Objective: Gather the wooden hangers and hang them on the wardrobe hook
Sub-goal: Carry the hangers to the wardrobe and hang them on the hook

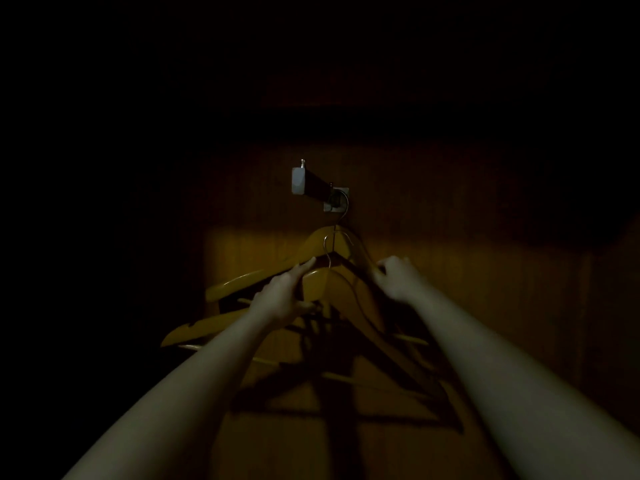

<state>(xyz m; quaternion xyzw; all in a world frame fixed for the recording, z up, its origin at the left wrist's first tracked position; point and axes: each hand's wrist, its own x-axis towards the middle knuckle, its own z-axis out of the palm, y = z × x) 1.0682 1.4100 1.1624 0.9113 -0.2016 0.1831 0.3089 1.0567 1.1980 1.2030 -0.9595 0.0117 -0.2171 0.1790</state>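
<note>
Several wooden hangers beneath wardrobe hook, wood panel behind.

Darkness hides nearly all of the wardrobe outside one lit patch of its panel. The right grip is blurred, so it cannot be told if its fingers pinch the wooden hangers or only touch them. The left grip covers the middle of the nearer hangers, and how it closes on them is unclear. Hangers and their shadows overlap, so their number is uncertain. Both forearms are cut off by the lower edge
</note>
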